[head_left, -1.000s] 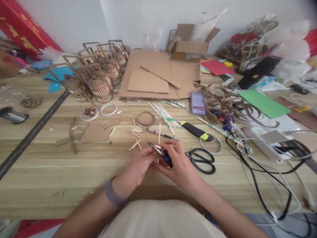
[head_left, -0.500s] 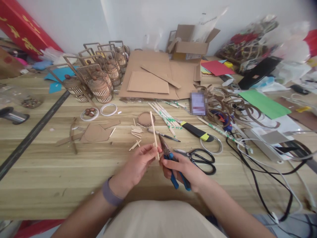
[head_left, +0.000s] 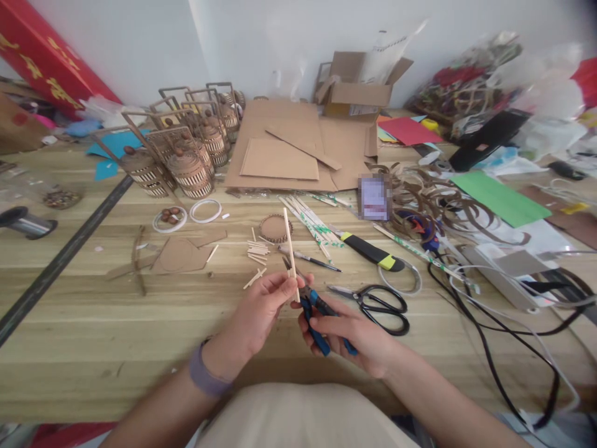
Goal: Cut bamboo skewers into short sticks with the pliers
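Observation:
My left hand pinches a thin wooden stick near its lower end, and the stick stands almost upright above the table. My right hand is wrapped round the blue handles of a pair of pliers. The pliers' metal jaws point up and left, close beside the stick's lower part just above my left fingers. A small heap of short cut stick pieces lies on the wooden table just beyond my left hand.
Black scissors lie right of my right hand, with a yellow-black utility knife and long sticks beyond. Cardboard sheets, small woven lanterns, a round woven disc and black cables crowd the back and right.
A second ago both hands were together with the pliers over the stick. My left hand has since raised the stick upright, and my right hand has turned the pliers, handles toward me.

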{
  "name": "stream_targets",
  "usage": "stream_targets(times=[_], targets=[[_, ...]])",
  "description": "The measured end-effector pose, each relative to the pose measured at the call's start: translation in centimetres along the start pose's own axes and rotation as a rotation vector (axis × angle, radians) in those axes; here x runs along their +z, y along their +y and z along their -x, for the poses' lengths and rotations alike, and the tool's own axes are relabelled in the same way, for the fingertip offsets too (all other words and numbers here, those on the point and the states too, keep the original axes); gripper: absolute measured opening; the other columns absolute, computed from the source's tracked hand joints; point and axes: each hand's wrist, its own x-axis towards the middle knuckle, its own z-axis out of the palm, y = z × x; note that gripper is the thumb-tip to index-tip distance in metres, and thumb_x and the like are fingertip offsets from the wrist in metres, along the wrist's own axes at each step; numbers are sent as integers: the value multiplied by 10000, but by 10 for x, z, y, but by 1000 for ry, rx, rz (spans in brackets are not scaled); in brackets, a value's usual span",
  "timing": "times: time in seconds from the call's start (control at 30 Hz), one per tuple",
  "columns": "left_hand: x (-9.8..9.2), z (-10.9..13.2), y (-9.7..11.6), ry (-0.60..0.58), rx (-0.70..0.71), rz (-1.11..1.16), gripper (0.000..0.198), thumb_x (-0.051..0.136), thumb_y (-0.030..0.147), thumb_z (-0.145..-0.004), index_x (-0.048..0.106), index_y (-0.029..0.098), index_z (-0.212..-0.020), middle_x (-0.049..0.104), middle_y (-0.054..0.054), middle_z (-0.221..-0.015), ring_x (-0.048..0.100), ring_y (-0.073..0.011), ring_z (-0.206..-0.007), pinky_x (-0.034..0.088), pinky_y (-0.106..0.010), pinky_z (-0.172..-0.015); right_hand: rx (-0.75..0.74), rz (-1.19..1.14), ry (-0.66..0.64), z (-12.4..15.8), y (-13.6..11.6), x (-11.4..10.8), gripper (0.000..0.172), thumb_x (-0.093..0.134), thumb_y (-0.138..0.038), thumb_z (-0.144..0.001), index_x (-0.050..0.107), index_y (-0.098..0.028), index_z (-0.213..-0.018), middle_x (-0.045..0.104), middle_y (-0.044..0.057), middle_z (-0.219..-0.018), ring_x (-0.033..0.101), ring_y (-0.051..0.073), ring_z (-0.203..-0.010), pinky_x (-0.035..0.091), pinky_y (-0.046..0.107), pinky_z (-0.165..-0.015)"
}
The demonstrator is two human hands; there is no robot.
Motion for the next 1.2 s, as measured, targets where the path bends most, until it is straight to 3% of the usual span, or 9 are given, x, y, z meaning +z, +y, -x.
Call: stream_targets(times=[0.13,0.3,0.53,0.77,1.2], targets=[[-5,1,8,74,-7,-102,346,802,499,-677,719,184,-792,749,-50,-868,652,-243,-980,452,-337,-918,-99,313,94,12,-14,-10,347,707,-304,-709,613,-201,-1027,598,13,-876,534,171,-806,396,314,-722],[-8,6,10,4,-94,-216,337,737,503,-745,695,174,-807,757,-35,-768,708,-224,-800,509,-342,-820,-34,581,89,24,-26,-22,225,677,-325,-737,615,-202,-915,603,12,-921,512,198,-911,377,349,-846],[-10,8,7,-90,-137,-323,252,647,406,-829,697,168,-766,764,-34,-772,711,-198,-766,509,-329,-794,101,560,91,26,-29,-26,323,661,-306,-690,663,-203,-996,616,15,-924,528,193,-880,382,331,-797],[-6,5,3,-177,-165,-296,265,629,402,-830,707,155,-771,749,-37,-735,705,-196,-741,525,-344,-784,111,538,32,20,-35,-20,417,647,-294,-665,652,-196,-1070,601,8,-920,508,182,-880,368,317,-799],[-4,6,2,-191,-190,-301,293,659,451,-793,697,163,-750,732,-25,-695,686,-192,-710,534,-346,-771,85,528,-6,16,-35,-13,412,607,-226,-639,655,-200,-1047,564,-12,-848,483,161,-828,360,289,-726]])
